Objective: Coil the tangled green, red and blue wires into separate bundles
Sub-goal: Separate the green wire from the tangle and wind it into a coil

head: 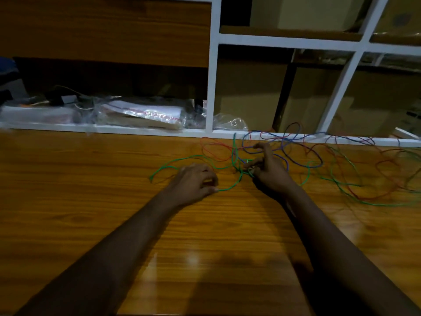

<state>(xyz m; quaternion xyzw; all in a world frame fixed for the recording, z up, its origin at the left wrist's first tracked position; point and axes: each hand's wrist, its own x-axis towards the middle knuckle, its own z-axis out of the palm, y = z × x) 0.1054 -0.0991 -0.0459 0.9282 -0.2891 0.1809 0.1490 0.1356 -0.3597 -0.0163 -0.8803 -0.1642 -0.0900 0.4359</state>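
wooden table point(91, 201), white shelf frame point(211, 87), plastic bags point(141, 115), cardboard boxes point(250, 94) behind

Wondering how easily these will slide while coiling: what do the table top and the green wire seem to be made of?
Table top: wood or wood-look laminate, glossy; grain streaks and light glare show. Green wire: thin, flexible, probably plastic-insulated; smooth bright jacket lying in loose curves. Its core is hidden.

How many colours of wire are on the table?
3. Green wire: held by left hand and right hand. Blue wire: curled beyond the right hand. Red wire: looped at the table's back edge. Tangle may hide more.
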